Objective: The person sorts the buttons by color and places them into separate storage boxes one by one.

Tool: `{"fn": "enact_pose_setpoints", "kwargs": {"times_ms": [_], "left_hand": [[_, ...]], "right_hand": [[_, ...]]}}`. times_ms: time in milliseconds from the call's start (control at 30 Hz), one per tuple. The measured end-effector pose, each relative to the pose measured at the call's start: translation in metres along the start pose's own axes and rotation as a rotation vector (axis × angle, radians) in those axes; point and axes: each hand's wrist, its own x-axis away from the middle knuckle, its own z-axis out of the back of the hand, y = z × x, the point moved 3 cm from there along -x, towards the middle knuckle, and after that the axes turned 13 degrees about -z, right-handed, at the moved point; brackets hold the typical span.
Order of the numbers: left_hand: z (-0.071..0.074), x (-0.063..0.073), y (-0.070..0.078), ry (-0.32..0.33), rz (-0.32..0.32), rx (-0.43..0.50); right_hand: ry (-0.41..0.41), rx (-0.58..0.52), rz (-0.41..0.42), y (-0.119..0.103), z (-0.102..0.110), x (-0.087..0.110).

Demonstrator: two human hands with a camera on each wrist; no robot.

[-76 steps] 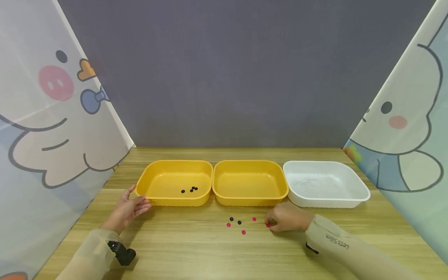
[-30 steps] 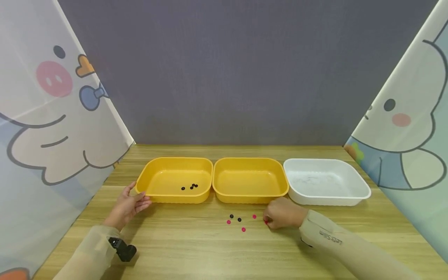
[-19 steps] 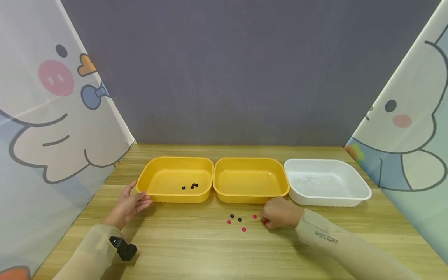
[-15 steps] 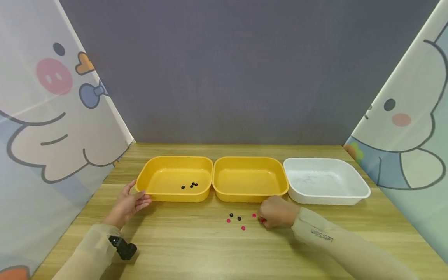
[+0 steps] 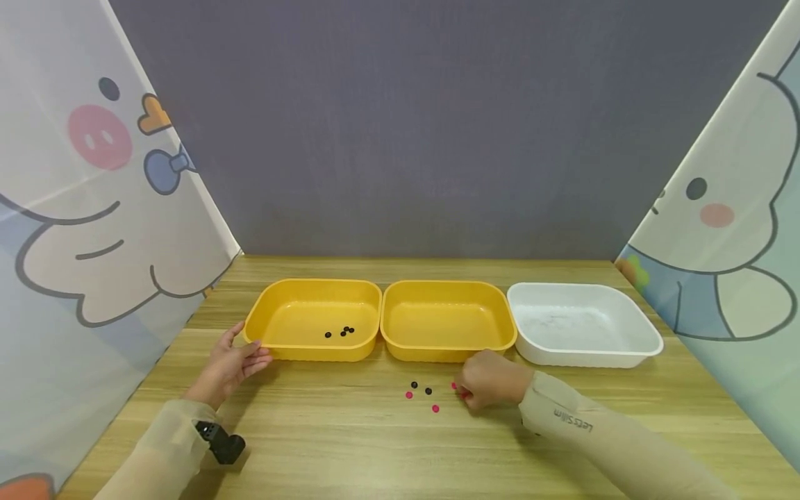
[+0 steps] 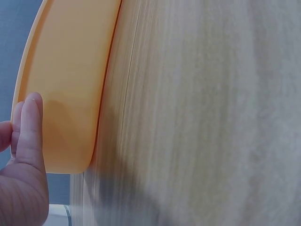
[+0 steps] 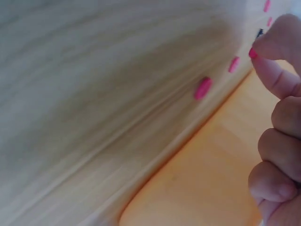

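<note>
My left hand (image 5: pixel 223 367) rests at the near left corner of the left yellow tray (image 5: pixel 262 312), its fingers straight along the outer front wall. Several small black buttons (image 5: pixel 344 332) lie in that tray. With thumb and forefinger, my right hand (image 5: pixel 492 378) pinches a small pink button (image 7: pixel 253 53) close over the table; the other fingers are curled. Around it on the wood lie loose pink buttons (image 7: pixel 203 88) and two black ones. In the head view, a pink button (image 5: pixel 435 408) is nearest the front, left of my right hand, with a black button (image 5: pixel 428 391) behind it.
A second yellow tray (image 5: pixel 448 355) stands right against the first, behind my right hand. Beside it on the right is a white tray (image 5: pixel 584 357). A grey panel (image 5: pixel 425 139) closes off the back of the wooden table (image 5: pixel 337 444); printed cloths flank both sides.
My right hand has slid a short way left along the table with the pink button, up to another pink button. The left hand stays at the tray corner.
</note>
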Motion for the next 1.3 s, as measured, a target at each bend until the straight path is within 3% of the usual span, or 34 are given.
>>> {"fn": "enact_pose_setpoints", "kwargs": {"times_ms": [367, 500, 1100, 1300], "left_hand": [[0.001, -0.001, 0.0, -0.001, -0.002, -0.009], [0.001, -0.001, 0.0, -0.001, -0.006, -0.013], [-0.002, 0.0, 0.004, 0.006, 0.007, -0.031], [-0.002, 0.0, 0.003, 0.004, 0.005, -0.02]], "right_hand": [[0.059, -0.099, -0.011, 0.004, 0.025, 0.003], [0.042, -0.079, -0.011, 0.006, 0.031, 0.002], [0.118, -0.009, -0.011, 0.019, 0.053, -0.011], [0.078, -0.016, -0.027, 0.021, 0.06, -0.018]]}}
